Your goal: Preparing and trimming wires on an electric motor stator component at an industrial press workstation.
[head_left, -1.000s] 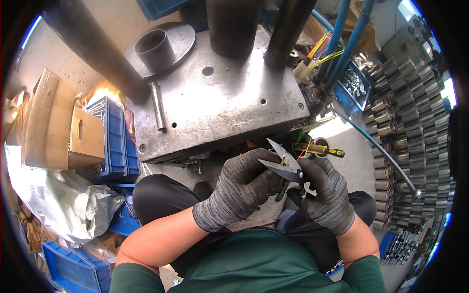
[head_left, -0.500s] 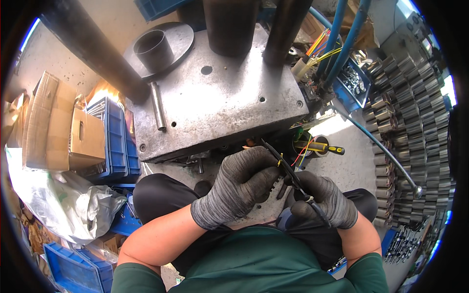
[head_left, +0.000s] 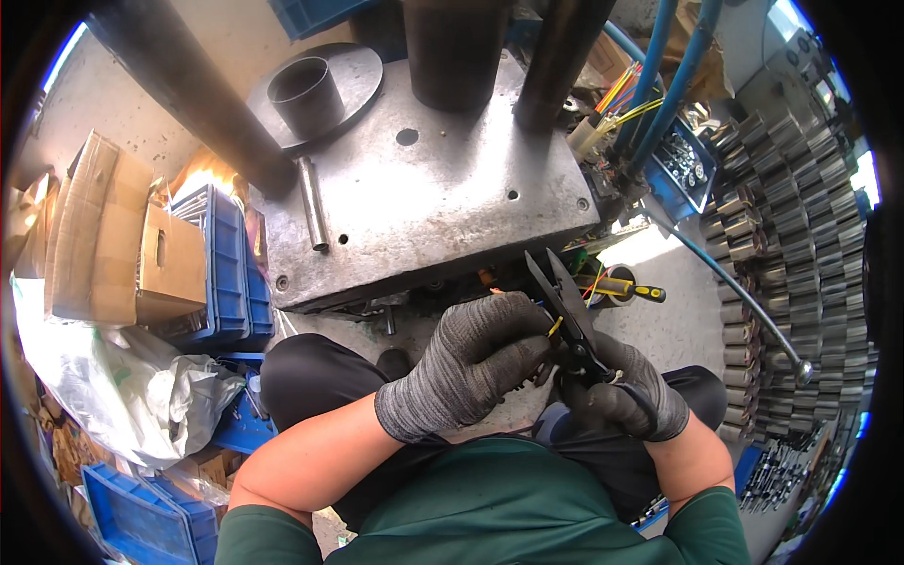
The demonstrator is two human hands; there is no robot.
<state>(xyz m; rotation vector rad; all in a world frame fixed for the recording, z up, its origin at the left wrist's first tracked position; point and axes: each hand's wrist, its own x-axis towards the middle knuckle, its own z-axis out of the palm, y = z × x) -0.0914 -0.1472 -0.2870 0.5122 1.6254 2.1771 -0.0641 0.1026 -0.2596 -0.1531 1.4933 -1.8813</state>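
Note:
My right hand [head_left: 633,381], in a grey knit glove with dark palm, grips a pair of black-handled scissors [head_left: 568,299]. Their blades are spread and point away from me, towards the metal block. Beside them my left hand [head_left: 461,363], gloved the same way, is closed with thumb and forefinger pinched together. A short yellow strip [head_left: 556,327] sticks out of that pinch, close to the scissors' blades. Whatever else lies inside the left fist is hidden by the glove.
Ahead stands a heavy steel block [head_left: 443,198] bearing a short metal rod [head_left: 312,205] and a ring on a round plate [head_left: 306,98]. A yellow-black handled tool [head_left: 621,286] rests in a cup at right. Stacked metal tubes [head_left: 800,235] line the far right; blue crates [head_left: 224,254] stand left.
The scissors' blades have spread apart and swung slightly more upright. My left hand has shifted a little to the right, still pinching the yellow strip.

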